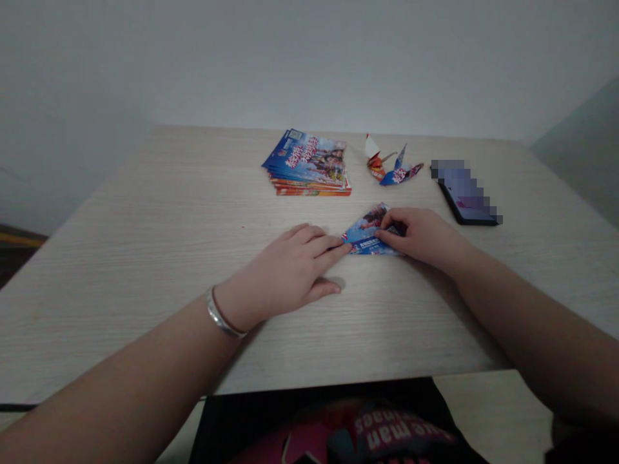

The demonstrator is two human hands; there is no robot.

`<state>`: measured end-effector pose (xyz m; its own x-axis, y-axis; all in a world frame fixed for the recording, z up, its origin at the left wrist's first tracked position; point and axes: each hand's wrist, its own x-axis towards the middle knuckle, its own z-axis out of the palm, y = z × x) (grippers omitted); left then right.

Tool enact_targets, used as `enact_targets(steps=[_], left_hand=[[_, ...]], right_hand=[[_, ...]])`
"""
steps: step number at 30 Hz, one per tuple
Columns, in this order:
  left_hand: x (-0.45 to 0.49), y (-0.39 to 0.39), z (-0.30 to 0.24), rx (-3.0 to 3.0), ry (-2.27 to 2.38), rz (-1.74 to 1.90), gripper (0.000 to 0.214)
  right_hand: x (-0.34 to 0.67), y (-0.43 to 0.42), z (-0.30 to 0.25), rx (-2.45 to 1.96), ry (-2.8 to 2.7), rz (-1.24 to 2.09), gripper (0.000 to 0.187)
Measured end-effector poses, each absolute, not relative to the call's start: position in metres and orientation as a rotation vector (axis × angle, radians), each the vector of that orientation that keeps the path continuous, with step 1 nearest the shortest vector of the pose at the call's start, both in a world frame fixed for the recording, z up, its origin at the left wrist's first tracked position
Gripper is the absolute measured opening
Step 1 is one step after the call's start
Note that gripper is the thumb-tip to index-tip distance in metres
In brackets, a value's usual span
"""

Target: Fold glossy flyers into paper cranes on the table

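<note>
A partly folded sheet of printed paper (363, 231), mostly blue, lies on the table in front of me. My left hand (302, 267) rests flat with its fingers stretched out, the fingertips touching the paper's left corner. At the paper's right side, my right hand (418, 235) pinches a flap between thumb and forefinger. Part of the paper is hidden under the right fingers. Just beyond it stand folded paper cranes, one blue (399, 173) and one orange (375, 161), side by side.
A fanned stack of printed paper sheets (309, 161) lies at the back, left of the cranes. On the right is a black phone (468, 193). The pale wooden table (159, 206) meets a wall (309, 64) at its far edge.
</note>
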<state>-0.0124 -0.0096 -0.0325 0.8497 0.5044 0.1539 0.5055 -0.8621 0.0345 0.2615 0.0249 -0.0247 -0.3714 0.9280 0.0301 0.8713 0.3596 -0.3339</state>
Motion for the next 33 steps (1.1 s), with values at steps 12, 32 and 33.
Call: enact_targets(steps=[12, 32, 33], left_hand=[[-0.013, -0.009, -0.040, -3.009, -0.814, -0.305, 0.068], [-0.004, -0.011, -0.038, -2.947, -0.875, -0.290, 0.059], [-0.004, -0.011, -0.038, -2.950, -0.874, -0.291, 0.058]], right_hand=[[0.273, 0.034, -0.032, -1.613, -2.414, 0.333, 0.019], [0.267, 0.032, -0.031, -1.575, -2.510, 0.115, 0.015], [0.267, 0.032, -0.032, -1.572, -2.511, 0.103, 0.015]])
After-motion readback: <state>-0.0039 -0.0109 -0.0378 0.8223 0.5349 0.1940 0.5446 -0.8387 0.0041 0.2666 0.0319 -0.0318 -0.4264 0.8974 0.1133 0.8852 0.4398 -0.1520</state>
